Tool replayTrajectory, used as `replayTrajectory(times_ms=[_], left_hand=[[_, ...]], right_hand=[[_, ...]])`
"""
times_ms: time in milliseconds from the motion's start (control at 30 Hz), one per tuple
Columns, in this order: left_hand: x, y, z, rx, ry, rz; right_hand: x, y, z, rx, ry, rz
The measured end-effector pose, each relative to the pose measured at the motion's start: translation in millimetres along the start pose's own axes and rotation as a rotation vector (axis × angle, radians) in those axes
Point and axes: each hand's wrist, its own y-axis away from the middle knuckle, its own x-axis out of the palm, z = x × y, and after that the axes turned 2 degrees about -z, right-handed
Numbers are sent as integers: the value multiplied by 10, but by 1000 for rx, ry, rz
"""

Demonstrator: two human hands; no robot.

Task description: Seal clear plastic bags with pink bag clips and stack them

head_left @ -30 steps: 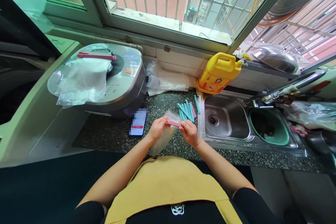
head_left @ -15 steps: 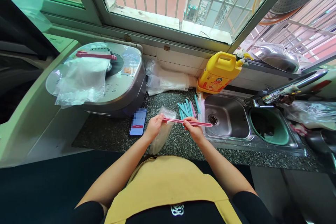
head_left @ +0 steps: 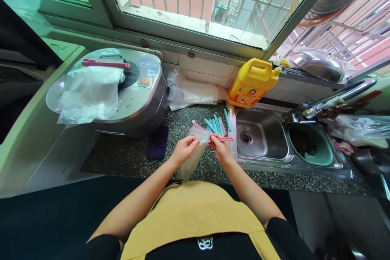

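My right hand [head_left: 221, 147] grips a long pink bag sealing clip [head_left: 226, 139], whose end sticks out to the right toward the sink. Another pink strip shows up and left of those fingers, past the bag's top; it looks like the clip's other arm, swung apart. My left hand [head_left: 185, 150] pinches the gathered upper end of a clear plastic bag [head_left: 192, 163], which hangs down over the counter's front. The bag's mouth lies between both hands, partly covered by fingers. Just behind my right hand, several teal and pink clips [head_left: 215, 124] lie in a pile.
A dark-screened phone [head_left: 158, 143] lies left of my hands. The rice cooker [head_left: 143, 101] carries plastic bags [head_left: 91, 97] and a pink clip [head_left: 106, 64]. More bags [head_left: 195, 94] lie by the wall. A yellow jug [head_left: 251, 85] stands behind the metal sink [head_left: 274, 146], which holds a green basin [head_left: 326, 154].
The pink clip, earlier straight and held in both hands, is now spread apart in my right hand. My left hand has moved onto the bag's top. The phone screen has gone dark.
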Motion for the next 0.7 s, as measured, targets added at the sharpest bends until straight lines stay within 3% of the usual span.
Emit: replayTrajectory(times_ms=[133,400,700], left_hand=[[-78,-64,230,34,-197,-51],[-437,-243,749,-55,-328,-211],[-393,-73,825,-21,-131,-142]], right_hand=[[268,-3,-236,-98,141,108],[822,-349,-631,-137,300,62],[739,-255,-616,-93,171,82]])
